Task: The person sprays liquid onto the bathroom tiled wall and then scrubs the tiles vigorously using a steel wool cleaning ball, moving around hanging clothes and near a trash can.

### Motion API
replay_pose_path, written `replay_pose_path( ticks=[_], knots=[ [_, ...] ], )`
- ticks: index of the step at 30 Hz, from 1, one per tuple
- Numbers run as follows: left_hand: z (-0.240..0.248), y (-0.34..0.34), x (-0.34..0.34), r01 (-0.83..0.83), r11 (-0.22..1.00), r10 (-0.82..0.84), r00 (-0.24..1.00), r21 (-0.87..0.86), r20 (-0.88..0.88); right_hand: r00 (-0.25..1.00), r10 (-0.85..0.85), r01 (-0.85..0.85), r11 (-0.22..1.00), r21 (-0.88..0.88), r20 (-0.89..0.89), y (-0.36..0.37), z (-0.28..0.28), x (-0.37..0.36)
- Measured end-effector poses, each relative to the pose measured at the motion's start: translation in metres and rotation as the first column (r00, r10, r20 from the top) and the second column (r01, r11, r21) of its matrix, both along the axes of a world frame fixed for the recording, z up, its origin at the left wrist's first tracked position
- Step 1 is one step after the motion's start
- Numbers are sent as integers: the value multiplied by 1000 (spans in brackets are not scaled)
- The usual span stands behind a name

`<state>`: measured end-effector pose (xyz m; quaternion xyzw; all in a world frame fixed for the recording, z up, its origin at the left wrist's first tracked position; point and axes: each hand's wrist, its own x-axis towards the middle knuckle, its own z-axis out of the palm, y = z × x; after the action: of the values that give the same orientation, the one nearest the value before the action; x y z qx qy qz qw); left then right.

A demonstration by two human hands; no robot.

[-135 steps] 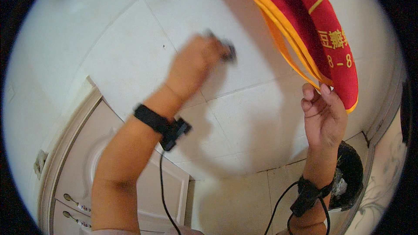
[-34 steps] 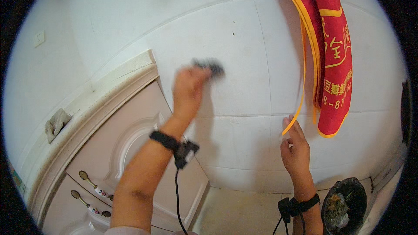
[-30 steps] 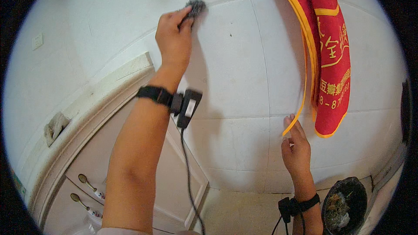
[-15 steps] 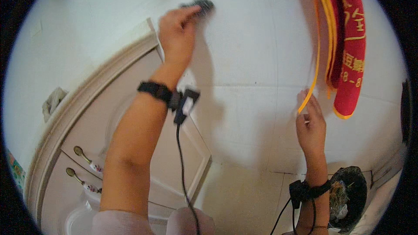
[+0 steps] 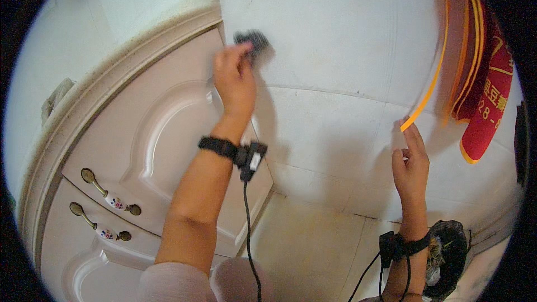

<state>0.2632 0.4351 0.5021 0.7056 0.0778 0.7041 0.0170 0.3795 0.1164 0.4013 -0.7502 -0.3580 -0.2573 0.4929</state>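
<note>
My left hand (image 5: 235, 75) presses a dark grey scouring pad (image 5: 253, 43) against the white wall (image 5: 335, 39), just right of the cabinet's upper corner. The pad is blurred, and its exact make is hard to see. Further right, my right hand (image 5: 411, 159) is raised close to the wall with its index finger stretched up and thumb apart. The loose end of a yellow strap (image 5: 429, 92) overlaps its fingertips, but no grip on the strap shows. Red cloth (image 5: 488, 114) with yellow edging and lettering hangs just right of that hand.
A pale cabinet (image 5: 168, 128) with two ornate handles (image 5: 114, 200) fills the left side. A grey rag (image 5: 56, 99) lies on its top edge. At lower right stands a bin with a black liner (image 5: 456, 246) and rubbish inside. Cables trail from both wrist straps.
My left hand has moved the scouring pad down the wall, alongside the cabinet edge. The whole view has shifted, so the red cloth sits further right. My right hand stays near the strap end.
</note>
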Motion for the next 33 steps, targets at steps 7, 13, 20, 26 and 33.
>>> replay_pose_path(
  ticks=[7, 13, 20, 26, 33],
  knots=[
    [-80, 20, 6, -19, 998, 13, 997, -64, -82, 1000, -9, 9, 1000, 3, -11, 9, 1, -1],
    [-23, 21, 2, -20, 999, 26, 990, 41, -141, 999, 50, -50, 999, -13, 17, 22, -3, -4],
    [-14, 11, 23, -23, 996, 27, 999, 81, -42, 1000, 30, -30, 1000, 9, -6, 14, 0, -3],
    [-90, 8, -7, 83, 996, -86, 906, -24, -414, 998, 67, -68, 998, 19, 21, 16, -4, -4],
    [34, 19, 7, -1, 982, 19, 995, 188, -93, 1000, 23, -23, 1000, 8, 14, 10, 5, -1]
  ],
)
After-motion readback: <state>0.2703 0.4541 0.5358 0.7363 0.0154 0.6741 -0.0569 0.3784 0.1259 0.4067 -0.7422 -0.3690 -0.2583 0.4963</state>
